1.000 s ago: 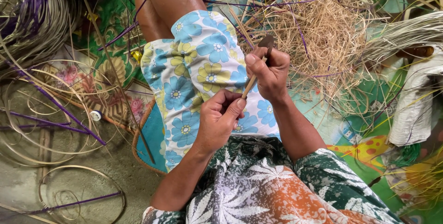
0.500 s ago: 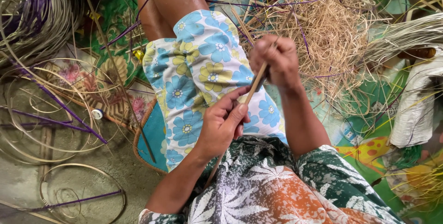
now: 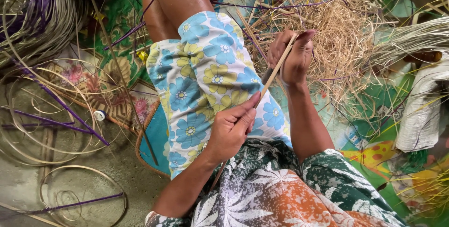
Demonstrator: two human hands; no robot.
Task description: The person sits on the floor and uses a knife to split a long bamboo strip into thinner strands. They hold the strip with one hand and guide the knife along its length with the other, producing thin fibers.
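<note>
Cane strip (image 3: 276,70): pale tan, smooth, matt, woody. Shavings heap (image 3: 343,30) at 1 o'clock: dry, fibrous, rough. Floral shorts (image 3: 206,82): soft matt cloth. Coiled strips (image 3: 42,128) at 9 o'clock: slightly glossy, some dyed purple.

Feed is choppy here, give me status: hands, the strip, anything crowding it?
Left hand pinches the cane strip low. Right hand grips its upper end beside a dark tool. Loose straw pile close behind; nothing across the strip.
</note>
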